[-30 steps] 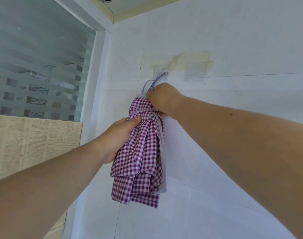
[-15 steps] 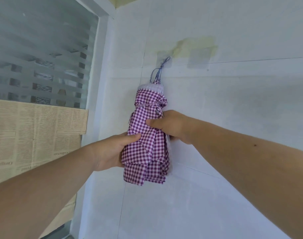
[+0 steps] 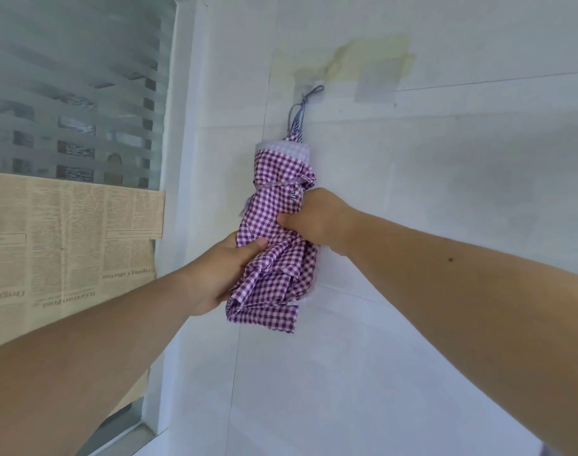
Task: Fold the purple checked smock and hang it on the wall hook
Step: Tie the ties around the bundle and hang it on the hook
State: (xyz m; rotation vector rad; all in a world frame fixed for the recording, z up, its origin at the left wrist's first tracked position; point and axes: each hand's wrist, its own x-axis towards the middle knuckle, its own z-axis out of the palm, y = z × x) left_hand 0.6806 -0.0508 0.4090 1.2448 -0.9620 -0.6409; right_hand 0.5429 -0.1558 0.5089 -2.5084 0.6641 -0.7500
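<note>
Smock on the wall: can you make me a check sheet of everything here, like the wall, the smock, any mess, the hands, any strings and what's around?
Surface: white tiled wall, with tape patches beside the hook.
Job's things: folded smock hangs by its loop from the hook.
Clutter: nothing seen.
Hands: left hand grips the smock's lower left side; right hand grips its middle from the right.
Cables: nothing seen; only the smock's loop and a thin tie around it.
Surroundings: frosted striped window on the left, newspaper covering its lower part.
</note>
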